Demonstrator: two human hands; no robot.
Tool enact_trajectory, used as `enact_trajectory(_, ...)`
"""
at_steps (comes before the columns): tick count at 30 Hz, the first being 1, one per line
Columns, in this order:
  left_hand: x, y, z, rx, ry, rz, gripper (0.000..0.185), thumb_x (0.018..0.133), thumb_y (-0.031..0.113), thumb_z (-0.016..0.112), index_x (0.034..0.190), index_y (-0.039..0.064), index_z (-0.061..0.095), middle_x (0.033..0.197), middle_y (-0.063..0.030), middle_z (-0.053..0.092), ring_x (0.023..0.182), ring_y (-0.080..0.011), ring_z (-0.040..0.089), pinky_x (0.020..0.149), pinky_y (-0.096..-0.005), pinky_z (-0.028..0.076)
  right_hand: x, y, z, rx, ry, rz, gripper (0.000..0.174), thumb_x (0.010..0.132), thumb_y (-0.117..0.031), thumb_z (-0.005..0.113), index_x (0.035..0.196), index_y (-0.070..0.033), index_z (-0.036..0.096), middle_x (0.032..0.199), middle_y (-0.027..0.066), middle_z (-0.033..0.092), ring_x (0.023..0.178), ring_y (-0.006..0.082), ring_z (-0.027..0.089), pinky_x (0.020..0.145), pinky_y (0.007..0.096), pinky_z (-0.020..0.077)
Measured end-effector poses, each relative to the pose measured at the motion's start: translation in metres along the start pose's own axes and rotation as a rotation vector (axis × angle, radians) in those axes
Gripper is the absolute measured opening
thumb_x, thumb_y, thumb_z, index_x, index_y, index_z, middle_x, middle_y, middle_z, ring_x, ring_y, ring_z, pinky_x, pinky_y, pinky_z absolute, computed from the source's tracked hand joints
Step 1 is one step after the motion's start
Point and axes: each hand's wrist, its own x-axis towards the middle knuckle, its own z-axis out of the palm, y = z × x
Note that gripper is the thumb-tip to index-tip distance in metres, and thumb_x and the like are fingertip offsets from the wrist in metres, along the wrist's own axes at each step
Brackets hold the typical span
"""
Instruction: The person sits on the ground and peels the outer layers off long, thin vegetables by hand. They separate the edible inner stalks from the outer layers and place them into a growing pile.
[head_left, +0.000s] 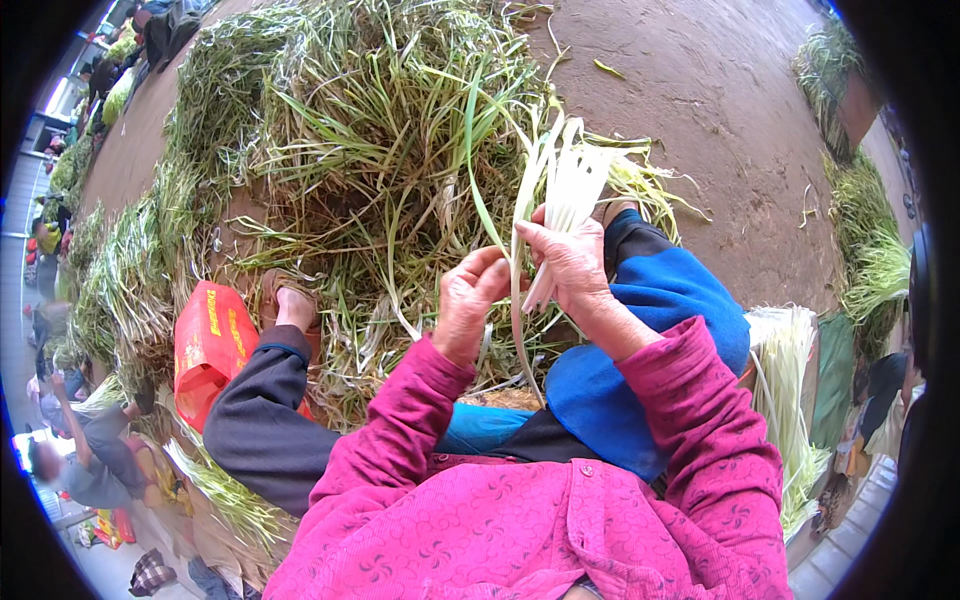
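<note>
My right hand (574, 259) grips a bunch of pale, peeled leafy stalks (574, 184), probably young garlic or a similar plant. Their whitish lower ends stick out below my fingers. Close beside it, my left hand (472, 300) pinches a long green leaf (477, 176) between thumb and fingertips. One loose stalk (517, 322) hangs between the two hands toward my lap. Beyond them spreads a large heap of unpeeled green stalks (397, 135), with brownish roots and husks. A blue cloth pad (615, 397) covers my right knee.
At my left foot stands a red bag (214, 337) bearing writing. Peeled stalks (784, 405) lie in a bundle at my right, and more stalks (225, 487) lie behind my left leg. A person (90, 457) sits at far left. Further heaps (862, 217) line the right side.
</note>
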Motion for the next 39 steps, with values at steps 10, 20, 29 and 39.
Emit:
enact_trajectory(10, 0.004, -0.011, 0.011, 0.062, 0.283, 0.220, 0.012, 0.082, 0.006, 0.051, 0.090, 0.000, 0.056, 0.066, 0.0008, 0.054, 0.052, -0.0027, 0.045, 0.047, -0.0156, 0.038, 0.000, 0.005, -0.004, -0.100, 0.146, 0.136, 0.014, 0.072, -0.009, 0.064, 0.080, -0.004, 0.054, 0.060, -0.0019, 0.051, 0.043, 0.0069, 0.044, 0.040, 0.0206, 0.0362)
enact_trajectory(20, 0.000, -0.021, 0.012, 0.472, 0.166, 0.394, 0.018, 0.079, 0.002, 0.053, 0.097, -0.002, 0.054, 0.071, -0.0002, 0.055, 0.057, -0.0045, 0.047, 0.051, -0.0175, 0.040, 0.000, 0.011, -0.005, -0.010, 0.005, 0.072, 0.014, 0.069, -0.008, 0.066, 0.078, -0.006, 0.055, 0.062, -0.0011, 0.052, 0.045, 0.0063, 0.044, 0.040, 0.0193, 0.0351)
enact_trajectory(29, 0.008, -0.015, 0.020, -0.384, -0.044, 0.020, 0.054, 0.075, 0.020, 0.063, 0.116, 0.000, 0.034, 0.092, -0.0035, 0.052, 0.078, -0.0097, 0.050, 0.071, -0.0230, 0.040, -0.007, 0.011, -0.006, -0.118, -0.090, 0.105, 0.010, 0.071, -0.008, 0.060, 0.078, -0.002, 0.058, 0.058, -0.0005, 0.052, 0.046, 0.0068, 0.046, 0.041, 0.0195, 0.0362)
enact_trajectory(39, 0.024, -0.004, 0.019, -0.416, 0.242, 0.024, 0.010, 0.078, 0.005, 0.054, 0.086, 0.000, 0.049, 0.076, -0.0086, 0.057, 0.059, -0.0146, 0.055, 0.051, -0.0258, 0.048, -0.012, 0.011, 0.003, -0.183, -0.107, -0.014, 0.004, 0.072, -0.001, 0.058, 0.075, -0.001, 0.059, 0.057, 0.0004, 0.054, 0.044, 0.0049, 0.045, 0.039, 0.0179, 0.0351)
